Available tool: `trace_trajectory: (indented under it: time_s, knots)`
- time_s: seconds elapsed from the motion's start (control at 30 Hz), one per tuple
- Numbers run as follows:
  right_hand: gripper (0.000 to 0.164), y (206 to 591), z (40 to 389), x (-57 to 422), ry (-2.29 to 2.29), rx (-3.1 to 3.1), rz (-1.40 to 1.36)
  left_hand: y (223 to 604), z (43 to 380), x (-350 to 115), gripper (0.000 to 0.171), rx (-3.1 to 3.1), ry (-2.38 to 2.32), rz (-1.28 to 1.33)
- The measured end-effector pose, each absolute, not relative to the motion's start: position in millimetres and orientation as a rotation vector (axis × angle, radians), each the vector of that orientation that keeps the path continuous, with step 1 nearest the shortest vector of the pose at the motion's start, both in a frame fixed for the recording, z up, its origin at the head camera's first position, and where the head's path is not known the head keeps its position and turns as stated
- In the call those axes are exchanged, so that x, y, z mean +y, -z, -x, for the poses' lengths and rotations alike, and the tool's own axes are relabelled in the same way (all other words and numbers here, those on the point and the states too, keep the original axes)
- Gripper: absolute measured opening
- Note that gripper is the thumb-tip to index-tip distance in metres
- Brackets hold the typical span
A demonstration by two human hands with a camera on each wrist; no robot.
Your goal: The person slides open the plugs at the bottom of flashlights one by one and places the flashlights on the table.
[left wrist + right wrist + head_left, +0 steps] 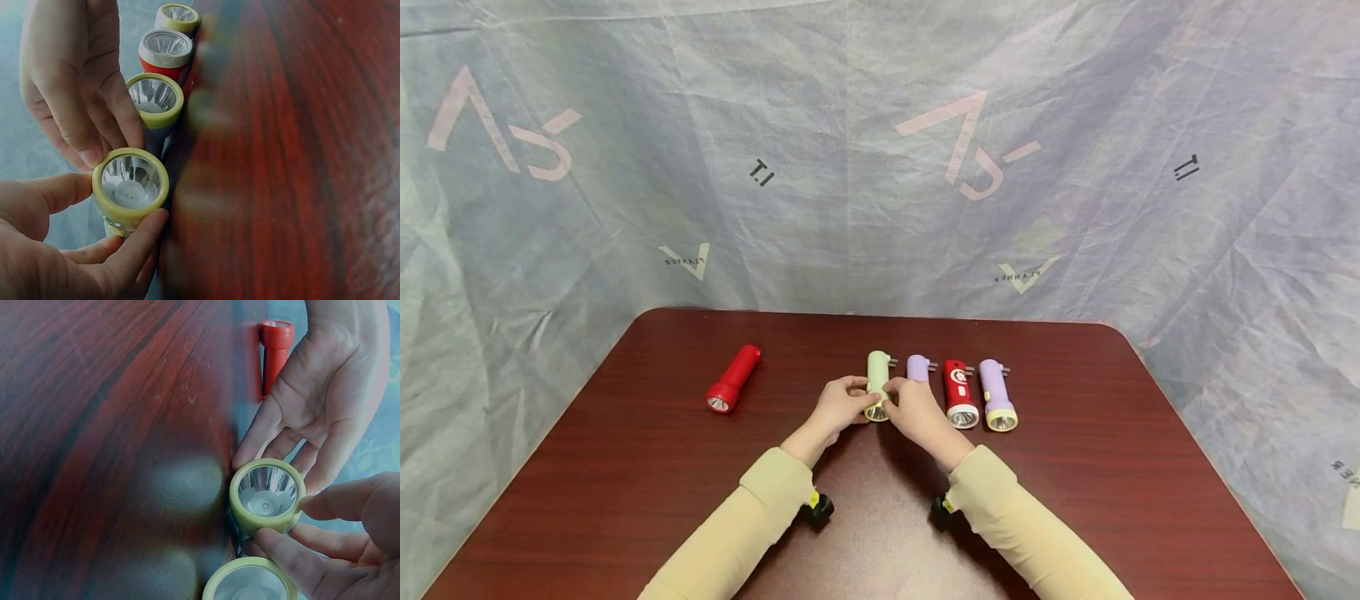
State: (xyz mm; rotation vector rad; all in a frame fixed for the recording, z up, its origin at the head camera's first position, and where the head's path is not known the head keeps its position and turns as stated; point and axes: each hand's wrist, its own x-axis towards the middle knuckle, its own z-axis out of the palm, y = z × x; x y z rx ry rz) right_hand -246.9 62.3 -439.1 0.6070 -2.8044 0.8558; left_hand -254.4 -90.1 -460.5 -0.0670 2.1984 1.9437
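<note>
A pale green flashlight (877,367) with a yellow rim lies on the table, its lens end toward me and a plug sticking out near its far end. My left hand (837,408) grips its head from the left, thumb and fingers around the yellow rim (103,201). From the other side my right hand (921,410) holds the same head, thumb and index finger at the rim in the right wrist view. Just right of it lies a purple flashlight (917,367), partly hidden behind my right hand in the head view.
Farther right in the row are a red flashlight with a white rim (958,387) and another purple flashlight (995,387). An all-red flashlight (736,379) lies slanted at the left. Behind the dark red table (587,492) hangs a grey printed cloth (820,208).
</note>
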Motion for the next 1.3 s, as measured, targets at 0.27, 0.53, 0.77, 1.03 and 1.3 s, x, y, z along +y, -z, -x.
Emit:
trace_trajectory:
  time_s: [0.27,0.53,0.77,1.03,1.3]
  knots:
    - [0.018,438,247,62,-0.839,-2.799,-0.613,464,255,-91,0.049,2.253,-1.878,0.042]
    - [0.02,431,246,62,-0.796,-2.798,-0.659,455,252,-98,0.055,2.268,-1.796,0.008]
    - [0.024,408,242,57,-0.795,-2.823,-0.717,432,247,-114,0.059,2.359,-1.671,-0.013]
    - [0.027,385,241,40,-0.885,-2.907,-0.765,403,241,-144,0.056,2.546,-1.513,-0.088]
    - [0.031,369,247,13,-1.214,-2.926,-0.822,382,234,-187,0.061,2.653,-1.405,-0.118]
